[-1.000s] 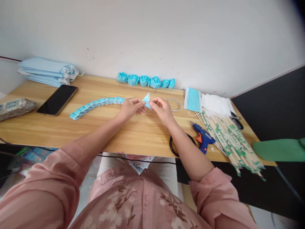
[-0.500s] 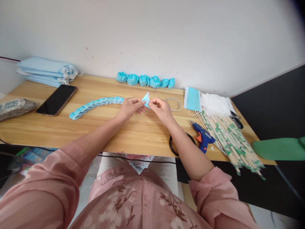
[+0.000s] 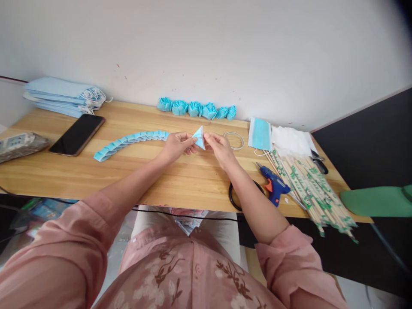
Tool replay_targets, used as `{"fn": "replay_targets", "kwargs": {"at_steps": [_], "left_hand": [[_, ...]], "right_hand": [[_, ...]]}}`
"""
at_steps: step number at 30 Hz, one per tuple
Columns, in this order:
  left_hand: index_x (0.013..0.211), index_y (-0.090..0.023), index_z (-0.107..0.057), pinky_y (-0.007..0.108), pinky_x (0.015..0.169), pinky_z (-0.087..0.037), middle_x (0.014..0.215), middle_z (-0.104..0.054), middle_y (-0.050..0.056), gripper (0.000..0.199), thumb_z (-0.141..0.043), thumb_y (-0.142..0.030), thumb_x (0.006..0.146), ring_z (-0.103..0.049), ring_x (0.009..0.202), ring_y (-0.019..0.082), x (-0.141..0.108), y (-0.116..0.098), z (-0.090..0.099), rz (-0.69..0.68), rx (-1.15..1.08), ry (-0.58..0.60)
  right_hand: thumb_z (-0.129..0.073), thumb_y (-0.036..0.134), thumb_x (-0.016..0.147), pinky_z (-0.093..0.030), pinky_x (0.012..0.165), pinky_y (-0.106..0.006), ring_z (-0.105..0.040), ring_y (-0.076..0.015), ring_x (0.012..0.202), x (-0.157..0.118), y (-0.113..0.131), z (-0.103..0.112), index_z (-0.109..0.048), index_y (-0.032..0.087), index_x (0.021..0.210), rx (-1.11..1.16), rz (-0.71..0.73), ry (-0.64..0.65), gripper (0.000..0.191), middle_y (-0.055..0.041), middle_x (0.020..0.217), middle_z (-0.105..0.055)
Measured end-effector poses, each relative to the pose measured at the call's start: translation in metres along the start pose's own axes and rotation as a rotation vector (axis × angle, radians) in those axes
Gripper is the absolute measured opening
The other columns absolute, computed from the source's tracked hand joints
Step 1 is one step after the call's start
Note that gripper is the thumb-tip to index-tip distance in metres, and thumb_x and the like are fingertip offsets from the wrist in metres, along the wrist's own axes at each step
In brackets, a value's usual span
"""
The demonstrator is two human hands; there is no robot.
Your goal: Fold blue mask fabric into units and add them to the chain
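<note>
Above the middle of the table, my left hand (image 3: 180, 145) pinches a small triangular folded piece of blue mask fabric (image 3: 199, 137) between thumb and fingers. My right hand (image 3: 220, 148) is closed at the piece's pale right edge, thumb and fingertips against it; part of its grip is hidden. Just left of my left hand, a curved strip of overlapping folded blue pieces (image 3: 130, 140) lies on the wood. A row of several blue folded flowers (image 3: 195, 108) stands along the wall behind both hands.
To the right lie a roll of clear tape (image 3: 243, 141), a blue face mask (image 3: 260, 134), a blue glue gun (image 3: 273, 184), wrapped chopsticks (image 3: 313, 189) and a green bottle (image 3: 375, 201). A phone (image 3: 77, 134) and stacked masks (image 3: 58, 94) are at left. My forearms cross the table's front edge.
The folded piece has turned so its wide pale edge stands upright on the right. My right hand has shifted slightly right, to that edge, while my left hand keeps its pinch.
</note>
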State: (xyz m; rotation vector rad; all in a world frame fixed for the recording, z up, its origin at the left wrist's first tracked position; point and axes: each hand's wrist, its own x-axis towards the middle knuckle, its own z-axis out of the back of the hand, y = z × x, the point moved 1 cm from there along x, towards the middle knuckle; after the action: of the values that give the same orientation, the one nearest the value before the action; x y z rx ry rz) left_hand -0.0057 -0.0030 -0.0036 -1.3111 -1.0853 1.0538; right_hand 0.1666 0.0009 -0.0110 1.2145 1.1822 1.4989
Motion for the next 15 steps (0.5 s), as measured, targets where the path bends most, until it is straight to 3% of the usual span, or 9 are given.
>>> {"fn": "replay_targets", "kwargs": {"at_steps": [8, 15], "left_hand": [[0.069, -0.013, -0.068, 0.022, 0.052, -0.048, 0.060, -0.068, 0.004, 0.034, -0.079, -0.045, 0.075, -0.060, 0.052, 0.011, 0.0005, 0.0017, -0.0011, -0.022, 0.031, 0.028], [0.079, -0.012, -0.064, 0.021, 0.051, -0.048, 0.076, -0.075, 0.008, 0.027, -0.068, -0.038, 0.087, -0.063, 0.054, 0.010, 0.0038, 0.0025, 0.0030, 0.028, -0.130, -0.061]], "right_hand": [[-0.069, 0.051, 0.081, -0.035, 0.060, -0.027, -0.045, -0.0110, 0.061, 0.0011, -0.0046, 0.0005, -0.060, 0.021, 0.071, -0.137, 0.035, -0.005, 0.033, 0.0036, 0.063, -0.055], [-0.067, 0.047, 0.084, -0.034, 0.059, -0.026, -0.044, -0.0104, 0.058, 0.0019, -0.0058, 0.0040, -0.059, 0.021, 0.072, -0.139, 0.072, -0.061, 0.030, 0.0049, 0.060, -0.052]]}}
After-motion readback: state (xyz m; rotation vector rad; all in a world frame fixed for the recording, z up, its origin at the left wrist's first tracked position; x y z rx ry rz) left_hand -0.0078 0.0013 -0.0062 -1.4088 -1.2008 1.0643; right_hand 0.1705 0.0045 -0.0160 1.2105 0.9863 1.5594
